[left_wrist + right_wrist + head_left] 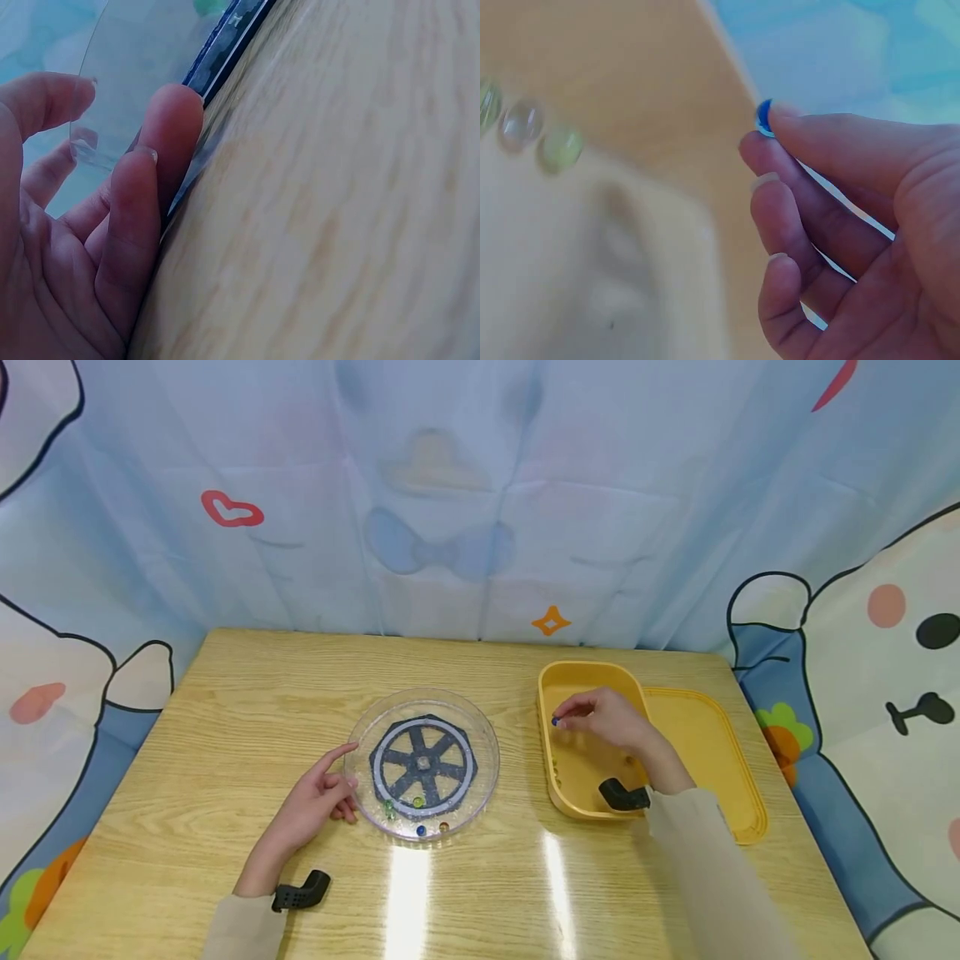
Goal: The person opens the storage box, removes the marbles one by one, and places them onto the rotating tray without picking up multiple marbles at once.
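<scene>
Blue marble: While the table lies in front of me, this bead of glass (555,722) hangs above the yellow bin (547,693), toward ten o'clock from the bin's middle.
Right hand: its thumb and forefinger (600,718) are together on the blue marble, pinching it at the tips.
Bin floor: small glass marbles (560,148) lie near the wall at eight o'clock, some greenish, one clear.
Clear round dish: its rim (489,777) stands at nine o'clock from the bin; a dark six-spoked wheel (396,768) shows through it.
Dish marbles: another blue one (422,831) at six o'clock, an amber one (444,827) at half past five, a green one (389,810) near seven, a yellow-green one (417,802) further in.
Left hand: forefinger and thumb (318,802) spread apart, touching the dish's rim around nine o'clock.
Yellow lid: flat on the wooden table (262,677), just beside the bin at three o'clock (705,752).
</scene>
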{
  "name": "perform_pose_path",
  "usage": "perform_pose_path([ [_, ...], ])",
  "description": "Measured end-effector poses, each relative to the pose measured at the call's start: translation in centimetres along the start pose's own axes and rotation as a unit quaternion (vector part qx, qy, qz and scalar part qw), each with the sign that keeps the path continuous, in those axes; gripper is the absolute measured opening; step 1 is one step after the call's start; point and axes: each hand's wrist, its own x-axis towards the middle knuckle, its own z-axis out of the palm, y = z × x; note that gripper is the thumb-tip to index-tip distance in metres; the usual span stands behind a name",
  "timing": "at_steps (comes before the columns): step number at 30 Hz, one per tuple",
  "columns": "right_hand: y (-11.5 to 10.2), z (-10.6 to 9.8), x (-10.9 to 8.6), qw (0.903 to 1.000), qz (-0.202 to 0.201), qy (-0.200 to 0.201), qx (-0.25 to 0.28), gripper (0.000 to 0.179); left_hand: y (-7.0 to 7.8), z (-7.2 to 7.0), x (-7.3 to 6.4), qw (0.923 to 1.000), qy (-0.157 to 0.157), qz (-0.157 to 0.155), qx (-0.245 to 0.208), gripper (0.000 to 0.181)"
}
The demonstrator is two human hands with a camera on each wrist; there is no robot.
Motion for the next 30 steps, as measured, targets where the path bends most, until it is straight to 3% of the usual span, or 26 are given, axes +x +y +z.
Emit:
perform_pose_path([
  [11, -4.2, 2.5, -0.9, 0.9957, -0.067, 0.063, -0.010, 0.008, -0.3, -0.1, 0.1, 1.0000, 0.005, 0.001, 0.004, 0.055],
  [22, -7.4, 7.0, -1.7, 0.9930, -0.053, 0.099, 0.038, 0.009, -0.3, 0.0, 0.1, 1.0000, 0.002, 0.007, 0.001, 0.055],
  [30, -8.1, 10.6, -1.5, 0.9916, -0.073, 0.089, 0.058, 0.010, -0.3, 0.0, 0.0, 1.0000, 0.002, 0.005, 0.002, 0.055],
])
